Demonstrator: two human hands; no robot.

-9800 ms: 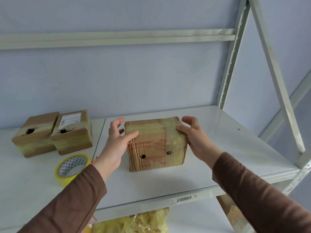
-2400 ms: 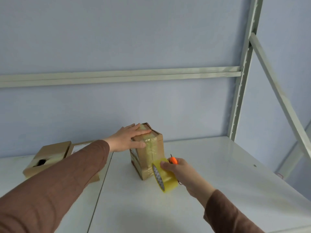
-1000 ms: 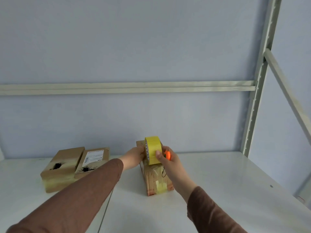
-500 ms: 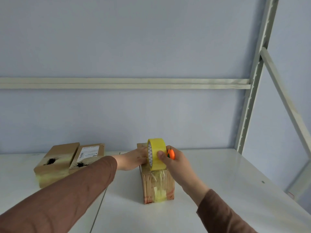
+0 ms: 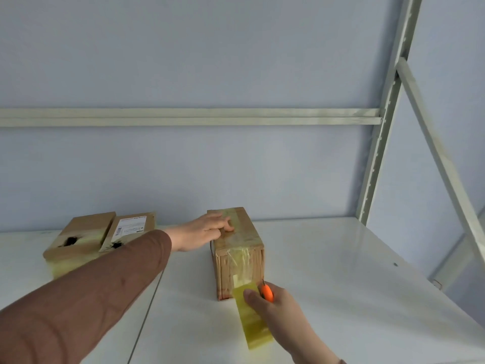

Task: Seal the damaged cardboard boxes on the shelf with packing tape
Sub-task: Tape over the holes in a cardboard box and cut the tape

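A brown cardboard box (image 5: pixel 241 243) stands on the white shelf (image 5: pixel 328 271), with clear yellowish tape running over its top and down its near face. My left hand (image 5: pixel 203 232) presses flat on the box's top. In front of the box's lower edge, my right hand (image 5: pixel 275 306) grips the yellow tape roll (image 5: pixel 252 319) together with a small orange cutter (image 5: pixel 267 292). The tape runs from the roll up onto the box's front face.
Two more cardboard boxes stand side by side at the left: one with a dark torn hole (image 5: pixel 78 240), one with a white label (image 5: pixel 131 229). A metal upright (image 5: pixel 378 158) and a diagonal brace (image 5: pixel 441 164) close off the right side.
My right hand has pulled the tape roll from the box's top down its near face to the shelf. My left hand stays on the top. The camera tilted downward.
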